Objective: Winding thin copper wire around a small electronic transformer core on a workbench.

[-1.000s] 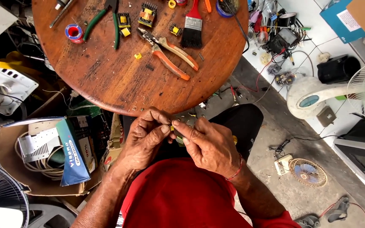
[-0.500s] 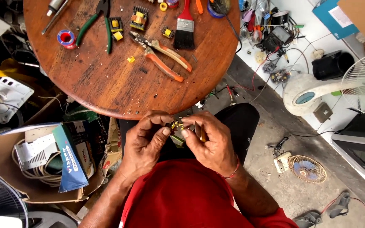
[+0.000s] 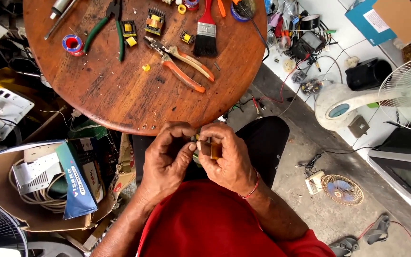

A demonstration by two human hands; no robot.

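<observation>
Both my hands meet just below the near edge of a round wooden table [image 3: 120, 102], over my lap. My right hand [image 3: 227, 159] grips a small yellow-and-dark part, a little transformer [image 3: 213, 149], between thumb and fingers. My left hand [image 3: 167, 159] pinches at the same part from the left, fingertips touching it. Most of the part is hidden by my fingers. I wear a red shirt and a thin red band on my right wrist.
On the table lie orange-handled pliers [image 3: 184, 64], green-handled pliers [image 3: 103, 28], a paintbrush [image 3: 206, 33], small transformers [image 3: 154, 21], a red tape roll [image 3: 72, 44]. A cardboard box [image 3: 44, 185] of parts sits left. A white fan [image 3: 386, 95] and wires lie right.
My hands have stayed together on the small part, turning it slightly between the fingers. The camera view shifted, so the table appears a little lower and further right.
</observation>
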